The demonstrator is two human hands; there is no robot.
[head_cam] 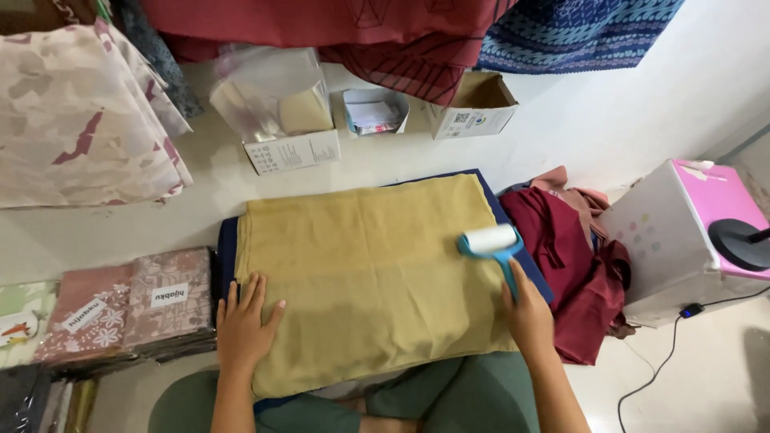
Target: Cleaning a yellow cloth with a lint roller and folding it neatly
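While we sit cross-legged on the floor, a folded mustard-yellow cloth (369,273) lies spread before our knees on a dark blue mat (226,248) whose edges show around it. Our left hand (243,325) rests flat and open on the near left corner of the cloth, fingers spread, gripping nothing. Our right hand (527,309) is closed around the blue handle of a lint roller (491,243), whose white roll touches the cloth near its far right edge. Just right of the cloth sits a heap of maroon and pink garments (573,265), and beyond that heap a white and pink box (682,232) with a black cable running from it. Left of the cloth lie packaged patterned fabrics (136,309). Beyond the cloth's far edge stand a white box holding clear plastic bags (281,108), a small open tray (375,111) and an open cardboard carton (473,108), with more fabrics hanging behind them.
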